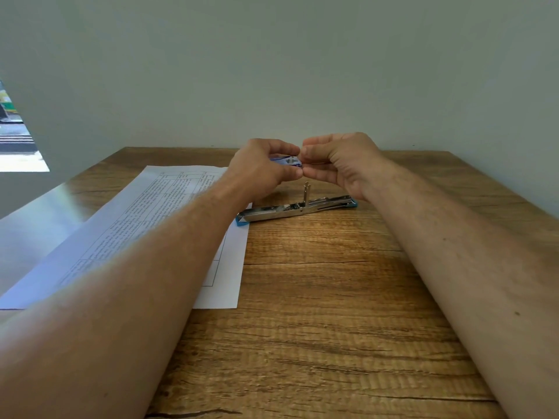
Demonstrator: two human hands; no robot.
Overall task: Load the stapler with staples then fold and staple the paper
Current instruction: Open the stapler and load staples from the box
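Wood: brown grained table (317, 297) carries everything.
Stapler: silver metal stapler with blue ends (295, 208), swung fully open, lies flat near the far edge, long axis running left to right, just below both hands.
Staple box: small blue and white box (287, 161), held above the stapler.
Left hand (260, 170): fingers curled round the box.
Right hand (338, 161): fingertips pinching at the box's end, contents hidden; nearer the stapler's right end.
Paper: white printed sheet (169, 204), unfolded, left of the stapler, its corner touching the stapler's left end.
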